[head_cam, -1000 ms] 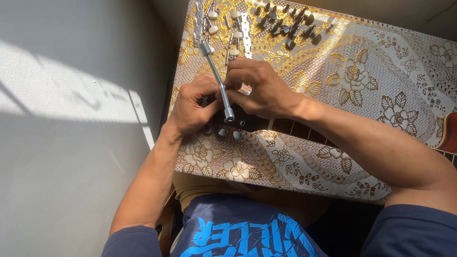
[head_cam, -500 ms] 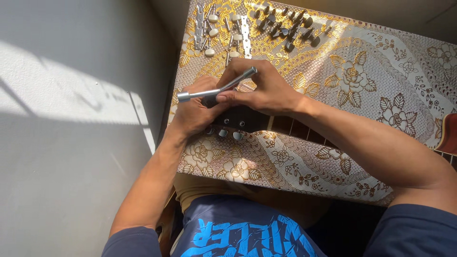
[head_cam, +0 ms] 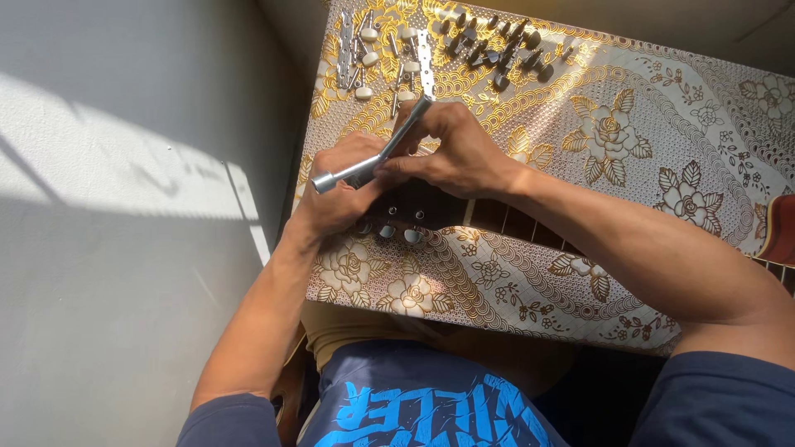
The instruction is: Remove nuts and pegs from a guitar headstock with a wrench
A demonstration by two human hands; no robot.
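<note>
The metal socket wrench (head_cam: 370, 161) lies slanted across my two hands, over the dark guitar headstock (head_cam: 422, 207) on the desk (head_cam: 629, 124). My right hand (head_cam: 451, 153) has its fingers closed around the wrench's shaft; my left hand (head_cam: 344, 190) cups under its lower end, fingers curled on it. Loose tuning pegs (head_cam: 497, 45) and metal strips (head_cam: 425, 54) lie near the desk's far edge.

Loose tuner parts (head_cam: 389, 58) and dark pegs (head_cam: 501, 45) crowd far left of table (head_cam: 662, 132). Hands, socket wrench (head_cam: 368, 161), guitar headstock (head_cam: 414, 207) block near left. Right cloth bare, passable.
</note>
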